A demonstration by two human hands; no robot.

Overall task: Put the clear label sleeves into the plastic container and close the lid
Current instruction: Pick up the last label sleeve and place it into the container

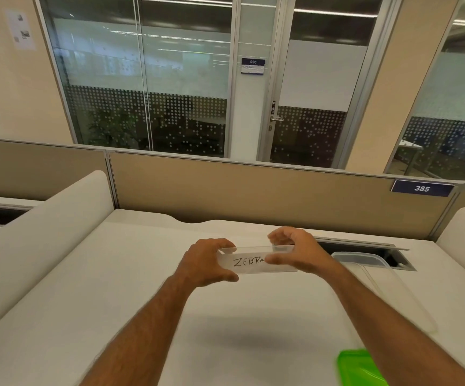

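**Sleeve held at both ends above the desk**

Sleeve (249,261) in question is a long clear strip with a paper insert lettered "ZEBRA", and it hangs in the air over the far middle of the desk (114,288), lifted clear of the top. It looks thin and very light, probably stiff enough along its length to keep flat but easy to bow or crease if squeezed. The glossy plastic is likely slippery, so the short ends are the sensible places to take it, with light pressure on the edges and not on the flat face.

That is how it is held. The left hand (207,263) wraps the left end, fingers curled over the top edge and thumb under the bottom edge. The right hand (295,253) pinches the right end, thumb lying across the front over the last letters, fingers arched behind the top edge. Both are closed only as far as the strip's narrow height.

The container (379,277) stands near the far right corner, just beside the right wrist, open. A green lid (358,369) lies at the near right edge.
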